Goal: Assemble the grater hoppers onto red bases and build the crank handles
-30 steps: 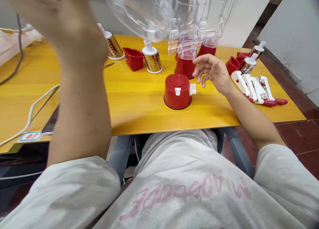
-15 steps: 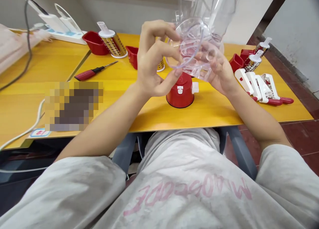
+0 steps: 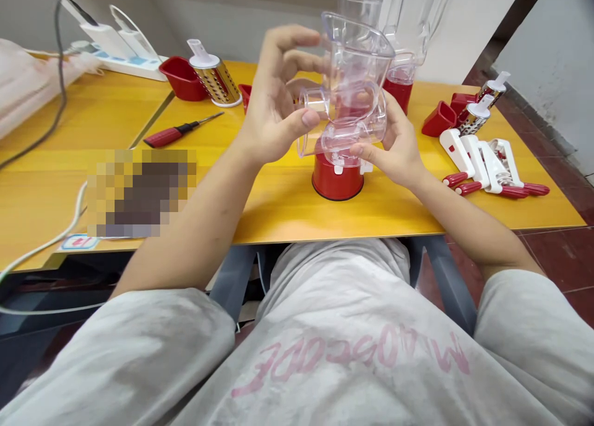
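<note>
A clear plastic rotary grater housing is held upright, with its wide hopper at the top and a round tube across its lower part. My left hand curls around the left side, thumb at the tube's end and fingers beside the hopper. From the right, my right hand grips the lower part; its thumb is in front and its fingers are partly hidden behind the plastic. Directly below and partly seen through the housing stands a red round base with small white clips. Whether housing and base touch, I cannot tell.
More clear housings on red bases stand behind. At right lie white handles with red grips, red pushers and grater drums. Leftward are a screwdriver, a red pusher, a drum and a power strip.
The clear housing has been turned from tilted, its round opening toward me, to upright with the hopper on top. Both hands have shifted their hold, and the housing now overlaps the red base.
</note>
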The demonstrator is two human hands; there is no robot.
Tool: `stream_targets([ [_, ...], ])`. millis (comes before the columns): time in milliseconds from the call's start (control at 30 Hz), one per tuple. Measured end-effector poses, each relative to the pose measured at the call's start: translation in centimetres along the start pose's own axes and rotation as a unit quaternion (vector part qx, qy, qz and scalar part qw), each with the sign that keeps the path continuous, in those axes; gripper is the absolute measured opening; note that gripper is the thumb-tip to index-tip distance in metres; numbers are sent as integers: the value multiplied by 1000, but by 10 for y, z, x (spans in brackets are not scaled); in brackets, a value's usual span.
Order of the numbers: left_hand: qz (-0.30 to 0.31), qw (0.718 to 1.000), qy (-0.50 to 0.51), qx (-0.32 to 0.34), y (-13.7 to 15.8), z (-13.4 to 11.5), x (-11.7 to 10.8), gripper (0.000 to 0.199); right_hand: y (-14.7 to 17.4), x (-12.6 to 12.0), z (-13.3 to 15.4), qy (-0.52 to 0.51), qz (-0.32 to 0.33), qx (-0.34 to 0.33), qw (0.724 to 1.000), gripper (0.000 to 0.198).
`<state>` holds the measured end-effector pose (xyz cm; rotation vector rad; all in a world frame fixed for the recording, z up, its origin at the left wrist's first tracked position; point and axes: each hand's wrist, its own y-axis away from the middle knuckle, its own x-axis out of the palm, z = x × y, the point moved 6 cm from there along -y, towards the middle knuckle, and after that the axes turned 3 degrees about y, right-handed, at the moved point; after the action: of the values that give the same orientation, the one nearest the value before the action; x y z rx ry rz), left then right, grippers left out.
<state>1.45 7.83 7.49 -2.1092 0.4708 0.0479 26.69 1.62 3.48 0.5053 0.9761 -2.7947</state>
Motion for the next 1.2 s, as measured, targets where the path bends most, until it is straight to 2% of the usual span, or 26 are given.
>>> stream_targets([
  [67, 41, 998, 33, -26, -2, -1, 0, 121, -3, 3, -4, 5, 14, -3, 1000, 159],
  [167, 81, 995, 25, -59, -3, -13, -2, 122, -7, 7, -10, -2, 34, 0, 999, 166],
  [233, 134, 990, 4, -53, -3, -28, -1, 118, -9, 11, -13, -4, 50, -1, 999, 168],
  [300, 171, 984, 8, -46, -2, -45, -1, 102, -10, 15, -12, -5, 62, -7, 998, 169],
  [367, 173, 982, 20, -73, -2, -57, -2, 95, -10, 20, -9, -3, 72, -6, 997, 170],
  [433, 156, 979, 24, -126, -2, -60, -5, 101, -9, 23, -4, 3, 80, 3, 997, 171],
  [567, 136, 972, 45, -184, -5, -39, -11, 119, -5, 24, 12, -20, 68, 31, 997, 163],
  [733, 185, 969, 78, -147, -9, -5, -17, 117, 1, 21, 26, -68, 44, 81, 993, 149],
  [900, 190, 972, 81, -109, -3, -15, -21, 107, 5, 20, 34, -57, 46, 94, 993, 151],
  [1033, 206, 967, 74, -127, -5, -10, -22, 109, 5, 21, 32, -64, 47, 100, 992, 154],
  [1133, 195, 971, 88, -105, -3, -13, -21, 110, -1, 18, 29, -82, 67, 92, 990, 154],
  [1200, 175, 976, 97, -90, 1, -20, -22, 120, -7, 9, 35, -88, 93, 95, 987, 147],
])
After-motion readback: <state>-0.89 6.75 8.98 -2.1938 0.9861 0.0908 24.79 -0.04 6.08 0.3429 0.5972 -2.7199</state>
